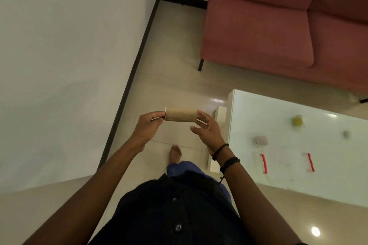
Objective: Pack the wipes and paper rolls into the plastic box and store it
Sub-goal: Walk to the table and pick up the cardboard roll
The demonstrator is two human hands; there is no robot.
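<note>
Both hands, left hand (148,123) and right hand (207,128), pinch the paper roll (180,114) by its ends above the floor; better grip it around the middle before carrying it toward the table (278,165).

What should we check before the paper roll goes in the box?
1. Roll held: ok. The paper roll lies level between the left hand and the right hand.
2. Firm hold: cannot tell; only the fingers touch its ends.
3. Box in reach: ok. The plastic box with red handles sits on the white table, to the right.
4. Box open: cannot tell, too blurred.
5. Wipes packed: cannot tell.
6. Path to the table: ok, nothing between.
</note>
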